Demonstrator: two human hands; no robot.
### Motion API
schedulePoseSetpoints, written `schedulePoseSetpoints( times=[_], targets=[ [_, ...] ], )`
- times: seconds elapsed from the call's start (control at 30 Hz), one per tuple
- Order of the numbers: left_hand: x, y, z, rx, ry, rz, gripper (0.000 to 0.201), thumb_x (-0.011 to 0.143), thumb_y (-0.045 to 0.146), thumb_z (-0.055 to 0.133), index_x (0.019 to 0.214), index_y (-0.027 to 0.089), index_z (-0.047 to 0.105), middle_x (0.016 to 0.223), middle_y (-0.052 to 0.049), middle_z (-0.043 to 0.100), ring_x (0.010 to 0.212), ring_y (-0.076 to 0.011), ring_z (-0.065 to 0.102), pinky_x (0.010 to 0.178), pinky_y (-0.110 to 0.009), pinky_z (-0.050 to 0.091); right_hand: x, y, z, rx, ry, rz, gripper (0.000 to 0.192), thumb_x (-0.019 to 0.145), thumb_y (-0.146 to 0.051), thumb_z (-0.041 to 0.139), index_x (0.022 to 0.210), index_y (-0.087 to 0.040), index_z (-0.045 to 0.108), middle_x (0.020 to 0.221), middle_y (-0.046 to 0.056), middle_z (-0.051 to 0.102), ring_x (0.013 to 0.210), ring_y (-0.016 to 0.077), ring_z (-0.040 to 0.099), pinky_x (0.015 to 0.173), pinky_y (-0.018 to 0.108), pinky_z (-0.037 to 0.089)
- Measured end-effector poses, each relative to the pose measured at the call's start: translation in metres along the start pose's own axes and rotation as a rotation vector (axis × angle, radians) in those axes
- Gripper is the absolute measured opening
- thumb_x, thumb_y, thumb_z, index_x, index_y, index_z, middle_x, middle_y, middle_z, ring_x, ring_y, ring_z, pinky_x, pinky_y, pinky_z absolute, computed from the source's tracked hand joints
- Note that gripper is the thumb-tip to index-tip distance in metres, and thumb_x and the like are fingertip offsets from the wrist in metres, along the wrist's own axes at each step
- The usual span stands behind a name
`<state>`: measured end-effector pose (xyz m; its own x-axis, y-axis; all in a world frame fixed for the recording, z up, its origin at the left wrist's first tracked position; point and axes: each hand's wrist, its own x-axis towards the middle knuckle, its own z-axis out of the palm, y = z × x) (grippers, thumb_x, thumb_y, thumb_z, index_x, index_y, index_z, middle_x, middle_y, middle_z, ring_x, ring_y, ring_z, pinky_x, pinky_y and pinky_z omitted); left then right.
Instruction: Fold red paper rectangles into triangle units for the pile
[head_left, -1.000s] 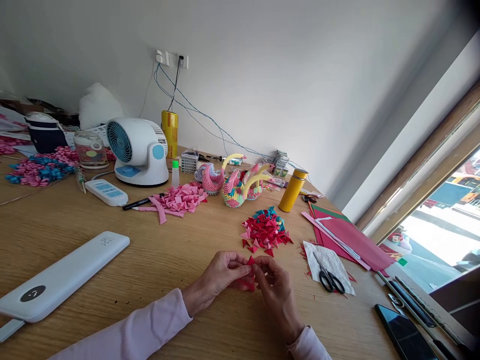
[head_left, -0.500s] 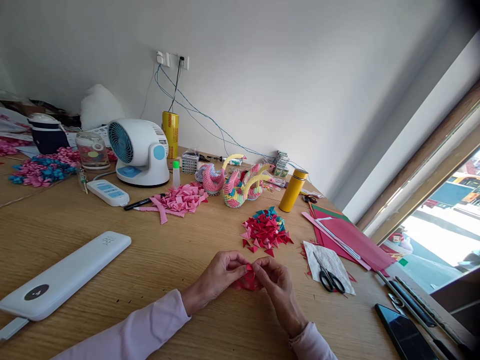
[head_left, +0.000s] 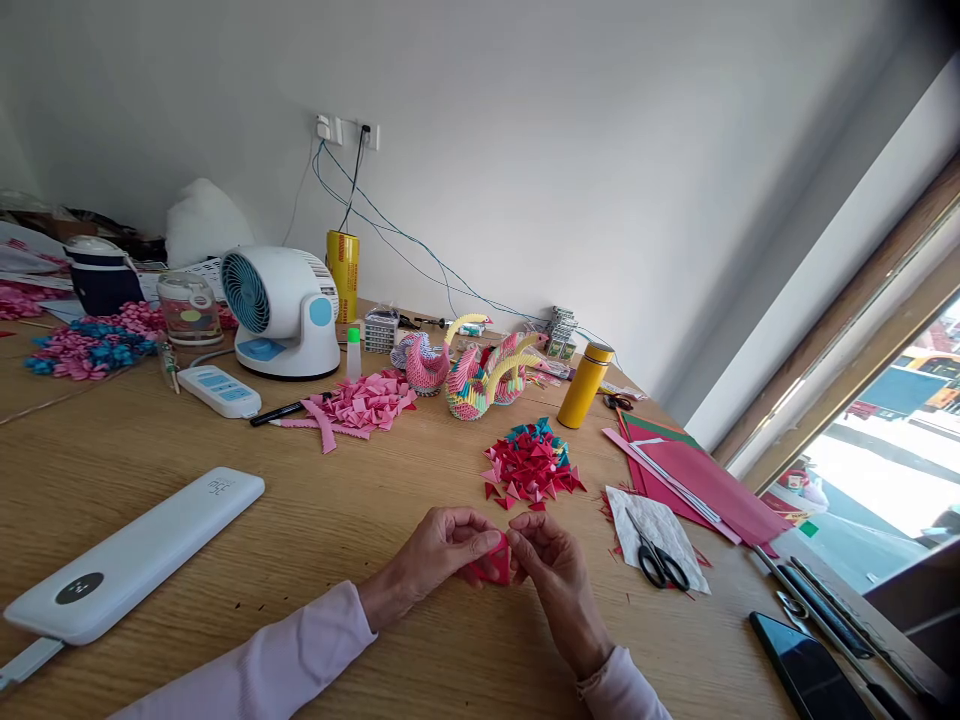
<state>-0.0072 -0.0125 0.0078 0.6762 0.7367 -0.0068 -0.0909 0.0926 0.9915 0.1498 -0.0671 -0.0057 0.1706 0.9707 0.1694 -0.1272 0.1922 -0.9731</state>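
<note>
Between my hands, low over the table's front middle, is a small red folded paper piece (head_left: 495, 562). My left hand (head_left: 444, 548) pinches its upper left part between thumb and fingers. At its right edge is my right hand (head_left: 553, 565), thumb and forefinger closed on the corner, which they partly hide. Just beyond my hands lies a pile of small folded paper triangles (head_left: 531, 465), mostly red with some pink and teal ones.
Black-handled scissors (head_left: 660, 562) rest on a white tissue (head_left: 686, 545) at right, near red paper sheets (head_left: 716, 470) and a phone (head_left: 806, 665). Behind stand paper swans (head_left: 469, 390), a yellow flask (head_left: 585, 388) and a fan (head_left: 289, 310). A white power bank (head_left: 142, 550) lies left.
My fingertips have moved slightly apart at the top, and more of the red paper's flat face shows. The camera view has tilted a little.
</note>
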Motion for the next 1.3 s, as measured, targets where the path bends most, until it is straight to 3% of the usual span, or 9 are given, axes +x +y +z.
schedulePoseSetpoints(
  times=[0.2, 0.47, 0.93, 1.3],
  targets=[
    [0.005, -0.010, -0.004, 0.027, 0.019, 0.052, 0.034, 0.071, 0.040, 0.070, 0.087, 0.011, 0.065, 0.073, -0.007, 0.070, 0.064, -0.0179, 0.066, 0.053, -0.026, 0.052, 0.002, 0.004, -0.001, -0.041, 0.010, -0.005, 0.032, 0.071, -0.043, 0.071, 0.083, -0.016, 0.060, 0.061, -0.002, 0.058, 0.048, 0.0091, 0.051, 0.045, 0.020, 0.041],
    [0.001, -0.009, -0.005, 0.079, 0.033, 0.106, 0.029, 0.072, 0.037, 0.069, 0.084, 0.011, 0.065, 0.072, -0.005, 0.070, 0.064, -0.0176, 0.066, 0.057, -0.027, 0.053, -0.001, -0.001, -0.007, -0.390, -0.098, -0.104, 0.029, 0.079, -0.044, 0.063, 0.082, -0.015, 0.069, 0.069, 0.005, 0.066, 0.057, 0.0135, 0.056, 0.049, 0.022, 0.044],
    [-0.004, 0.009, -0.010, -0.278, 0.027, -0.134, 0.030, 0.059, 0.032, 0.081, 0.075, 0.011, 0.067, 0.071, -0.005, 0.071, 0.067, -0.0140, 0.065, 0.059, -0.022, 0.050, 0.000, 0.000, -0.009, -0.292, -0.112, -0.081, 0.026, 0.080, -0.041, 0.063, 0.087, -0.016, 0.066, 0.069, 0.003, 0.064, 0.056, 0.0120, 0.054, 0.047, 0.021, 0.043],
    [-0.002, 0.002, -0.010, -0.274, 0.015, -0.135, 0.028, 0.061, 0.029, 0.080, 0.077, 0.012, 0.067, 0.068, -0.003, 0.070, 0.063, -0.0123, 0.064, 0.061, -0.023, 0.050, -0.002, 0.003, -0.010, -0.324, -0.087, -0.093, 0.029, 0.082, -0.041, 0.060, 0.094, -0.016, 0.071, 0.065, 0.003, 0.063, 0.053, 0.0115, 0.053, 0.049, 0.023, 0.044]
  ],
)
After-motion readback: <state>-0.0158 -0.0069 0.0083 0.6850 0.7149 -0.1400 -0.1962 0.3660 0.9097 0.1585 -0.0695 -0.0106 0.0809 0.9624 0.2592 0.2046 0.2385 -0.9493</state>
